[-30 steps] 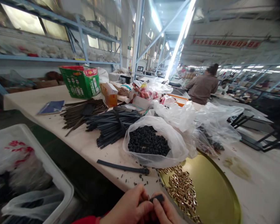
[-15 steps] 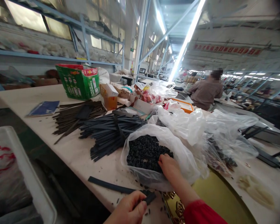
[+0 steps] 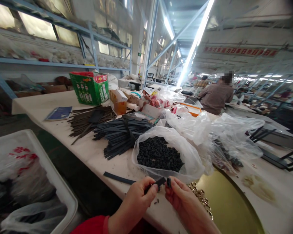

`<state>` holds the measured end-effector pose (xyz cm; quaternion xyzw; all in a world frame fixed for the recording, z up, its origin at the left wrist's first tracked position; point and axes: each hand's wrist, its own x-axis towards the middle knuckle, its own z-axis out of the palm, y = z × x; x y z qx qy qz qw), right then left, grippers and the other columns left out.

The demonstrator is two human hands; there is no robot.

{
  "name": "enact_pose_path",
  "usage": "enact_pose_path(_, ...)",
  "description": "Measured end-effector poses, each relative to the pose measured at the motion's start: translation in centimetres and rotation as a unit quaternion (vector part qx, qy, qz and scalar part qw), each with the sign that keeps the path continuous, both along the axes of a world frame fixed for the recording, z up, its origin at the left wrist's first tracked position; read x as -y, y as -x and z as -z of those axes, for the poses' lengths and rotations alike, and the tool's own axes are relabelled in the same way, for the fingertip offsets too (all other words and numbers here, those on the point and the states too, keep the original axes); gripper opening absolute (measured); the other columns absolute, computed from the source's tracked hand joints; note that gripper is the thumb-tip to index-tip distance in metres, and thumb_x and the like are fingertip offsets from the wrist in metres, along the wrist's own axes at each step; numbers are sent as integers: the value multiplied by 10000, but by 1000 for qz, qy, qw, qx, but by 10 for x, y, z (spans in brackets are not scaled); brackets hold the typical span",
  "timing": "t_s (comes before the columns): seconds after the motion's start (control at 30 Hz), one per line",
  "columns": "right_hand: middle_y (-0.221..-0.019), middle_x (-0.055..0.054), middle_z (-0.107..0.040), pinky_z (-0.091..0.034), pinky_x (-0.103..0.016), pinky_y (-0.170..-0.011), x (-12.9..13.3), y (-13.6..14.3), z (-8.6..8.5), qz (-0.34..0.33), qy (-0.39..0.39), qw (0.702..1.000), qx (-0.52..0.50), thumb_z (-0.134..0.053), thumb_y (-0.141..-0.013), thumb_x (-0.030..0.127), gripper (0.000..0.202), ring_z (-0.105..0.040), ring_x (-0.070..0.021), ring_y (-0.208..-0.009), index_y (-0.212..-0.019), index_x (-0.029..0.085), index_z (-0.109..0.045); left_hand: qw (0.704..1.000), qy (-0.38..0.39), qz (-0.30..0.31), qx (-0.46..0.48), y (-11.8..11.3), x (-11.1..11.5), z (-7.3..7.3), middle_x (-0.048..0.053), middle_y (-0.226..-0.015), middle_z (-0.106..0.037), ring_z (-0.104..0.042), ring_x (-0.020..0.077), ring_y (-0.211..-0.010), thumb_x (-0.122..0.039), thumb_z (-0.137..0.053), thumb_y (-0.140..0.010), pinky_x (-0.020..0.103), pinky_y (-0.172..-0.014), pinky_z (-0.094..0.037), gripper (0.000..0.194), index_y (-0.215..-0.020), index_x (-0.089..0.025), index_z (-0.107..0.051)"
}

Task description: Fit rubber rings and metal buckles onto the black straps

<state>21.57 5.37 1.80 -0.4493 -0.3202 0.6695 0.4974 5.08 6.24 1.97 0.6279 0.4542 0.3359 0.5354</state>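
My left hand (image 3: 139, 200) pinches a dark flat strip (image 3: 118, 177) near its right end; the strip's other part stretches left over the pale table. Close beside it, my right hand (image 3: 182, 198) holds a small black loop (image 3: 168, 182) between thumb and fingers, at the strip's end. Whether the loop touches the strip cannot be made out. Just beyond both hands, a clear plastic bag (image 3: 194, 162) lies open around many small black pieces (image 3: 158, 154). Gold-coloured metal parts (image 3: 202, 198) sit on a golden tray (image 3: 230, 201) to the right of my right hand.
Bundles of black strips (image 3: 119, 133) and brown strips (image 3: 88, 120) lie behind the bag, near a blue booklet (image 3: 58, 113) and a green carton (image 3: 89, 89). A white bin (image 3: 74, 203) stands lower left. Clear bags cover the right side. A person (image 3: 216, 97) sits farther back.
My right hand has come out of the bag of black pieces and moved down beside my left hand, now with a black loop. The view has shifted, showing more of the white bin.
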Motion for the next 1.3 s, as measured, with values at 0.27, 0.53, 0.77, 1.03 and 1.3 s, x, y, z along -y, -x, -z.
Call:
enact_pose_path(0.27, -568, 37, -523, -365, -218, -561, 37, 2, 13, 44, -70, 991, 109, -676, -682, 498, 333, -453, -106, -568, -658, 179, -583, 988, -65, 53, -131, -1, 31, -9, -33, -643, -536, -471, 113, -620, -237, -413, -804, 199, -570, -313, 202, -704, -174, -576)
enact_pose_path(0.53, -539, 63, -536, -363, -222, -569, 60, -5, 25, 13, -39, 994, 97, -703, -665, 467, 320, -463, -95, -532, -764, 193, -571, 984, -30, 100, -145, -5, 43, 0, -43, -598, -492, -453, 109, -601, -235, -441, -779, 206, -545, -291, 190, -644, -163, -554)
enact_pose_path(0.77, -638, 45, -593, -391, -192, -555, 71, 0, 37, 76, 29, 997, 3, -746, -640, 398, 278, -487, -78, -560, -776, 190, -620, 985, 9, 148, -90, -13, 46, -1, -15, -727, -592, -526, 127, -677, -198, -427, -798, 218, -615, -364, 177, -907, -167, -563)
enact_pose_path(1.03, -620, 16, -617, -441, -272, -581, 79, 6, 46, 81, 32, 996, -32, -715, -658, 451, 288, -555, -151, -579, -802, 217, -627, 991, 86, 103, -27, -17, 41, 8, -53, -604, -543, -523, 108, -577, -107, -401, -759, 204, -547, -381, 164, -907, -179, -395)
enact_pose_path(1.3, -581, 31, -572, -379, -227, -563, 87, 1, 61, 39, 46, 995, -76, -726, -642, 477, 362, -495, -109, -555, -849, 195, -632, 984, 57, 104, -131, -11, 43, 4, -29, -675, -574, -506, 113, -599, -287, -496, -790, 204, -518, -335, 115, -793, -176, -466)
